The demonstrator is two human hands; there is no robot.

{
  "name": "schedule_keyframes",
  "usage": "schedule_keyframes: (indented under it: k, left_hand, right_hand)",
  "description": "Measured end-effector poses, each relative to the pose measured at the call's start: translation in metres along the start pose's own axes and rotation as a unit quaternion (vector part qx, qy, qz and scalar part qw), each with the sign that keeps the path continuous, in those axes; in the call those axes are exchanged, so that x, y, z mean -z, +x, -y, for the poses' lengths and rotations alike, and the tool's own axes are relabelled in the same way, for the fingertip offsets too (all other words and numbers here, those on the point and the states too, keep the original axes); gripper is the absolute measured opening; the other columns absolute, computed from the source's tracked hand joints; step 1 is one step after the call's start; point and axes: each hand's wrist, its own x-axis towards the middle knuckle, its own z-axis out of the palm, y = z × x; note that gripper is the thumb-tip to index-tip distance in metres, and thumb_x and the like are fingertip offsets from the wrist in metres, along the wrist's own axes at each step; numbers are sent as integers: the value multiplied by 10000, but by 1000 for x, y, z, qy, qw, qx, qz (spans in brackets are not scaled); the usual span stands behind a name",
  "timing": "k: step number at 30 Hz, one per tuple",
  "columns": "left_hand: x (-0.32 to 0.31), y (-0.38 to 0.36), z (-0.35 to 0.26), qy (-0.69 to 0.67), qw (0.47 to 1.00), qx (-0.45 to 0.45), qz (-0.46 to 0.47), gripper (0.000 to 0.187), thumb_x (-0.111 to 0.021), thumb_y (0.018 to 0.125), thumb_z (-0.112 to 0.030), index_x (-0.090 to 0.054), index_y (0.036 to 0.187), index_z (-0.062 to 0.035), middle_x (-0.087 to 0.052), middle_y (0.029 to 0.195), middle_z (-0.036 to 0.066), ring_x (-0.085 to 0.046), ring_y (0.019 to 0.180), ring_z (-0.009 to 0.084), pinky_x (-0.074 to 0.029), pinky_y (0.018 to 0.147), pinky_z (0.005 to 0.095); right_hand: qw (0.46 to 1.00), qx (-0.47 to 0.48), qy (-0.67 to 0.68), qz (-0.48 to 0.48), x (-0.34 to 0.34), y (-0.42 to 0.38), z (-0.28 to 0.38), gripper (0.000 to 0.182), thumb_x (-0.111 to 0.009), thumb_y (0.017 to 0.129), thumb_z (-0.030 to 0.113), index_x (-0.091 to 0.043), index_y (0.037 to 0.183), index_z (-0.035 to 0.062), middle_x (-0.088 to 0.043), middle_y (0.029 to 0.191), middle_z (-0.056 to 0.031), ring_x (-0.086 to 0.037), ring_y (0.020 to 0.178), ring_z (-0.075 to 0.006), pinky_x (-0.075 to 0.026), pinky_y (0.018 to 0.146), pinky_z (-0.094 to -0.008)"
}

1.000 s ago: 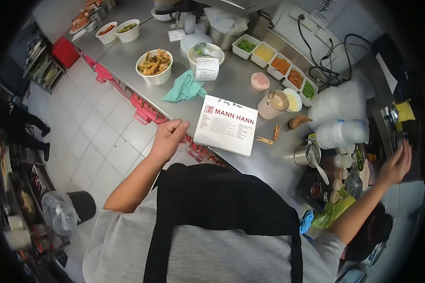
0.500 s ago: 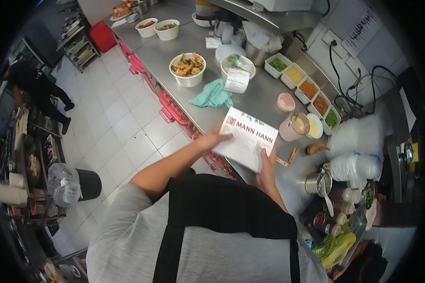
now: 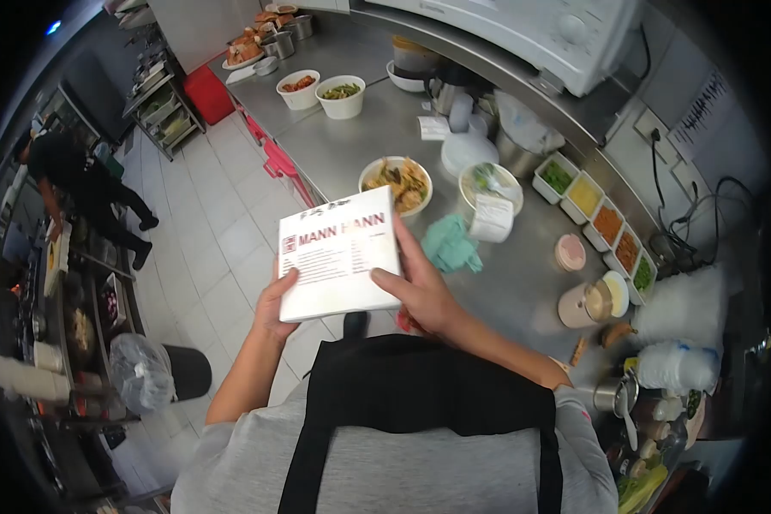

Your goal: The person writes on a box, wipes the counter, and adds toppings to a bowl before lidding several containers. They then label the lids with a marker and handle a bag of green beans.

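Between my two hands is a white takeout box [image 3: 338,278] printed "MANN HANN" in red, with dark handwriting along its far edge. My left hand [image 3: 276,301] grips its left side, thumb on top. At the right edge my right hand [image 3: 415,287] holds it the same way, with the thumb lying over the print. Just beyond the box, partly covered by it, stands a bowl of fried food [image 3: 407,184]. A crumpled teal cloth [image 3: 452,244] lies on the counter to the right, near a lidded bowl [image 3: 491,184] with a paper receipt [image 3: 493,219] on it.
Two food bowls [image 3: 341,98] stand farther along the steel counter [image 3: 317,146]. Small topping containers [image 3: 606,224] line the wall side, by cups and stacked plastic lids [image 3: 681,368]. To the left, a co-worker [image 3: 86,184] bends at shelving. A lined bin [image 3: 184,373] stands on the floor.
My hands have carried the box leftward, turning it so its print sits more level. My view has swung as well, and the counter things appear farther right and lower.
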Motion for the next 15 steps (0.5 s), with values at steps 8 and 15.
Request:
schedule_keyframes:
  k: [8,15]
  left_hand:
    - [29,174,-147,171,985,-23,1,784,-568,803,22,-156,1448,-150,-380,1377,170,-448,1225,334,-449,960,442]
    - [5,343,-151,304,937,119,128,751,-595,824,-18,-181,1443,-116,-439,1330,174,-493,1181,290,-455,946,392]
  right_hand:
    - [946,76,-295,-107,-19,130,1,614,-689,783,189,-430,1326,64,-243,1450,-218,-253,1350,-326,-237,1079,-390]
    - [947,72,-164,-266,-5,133,8,484,-630,778,77,-503,1244,57,-253,1452,-145,-256,1356,-265,-216,1094,-385]
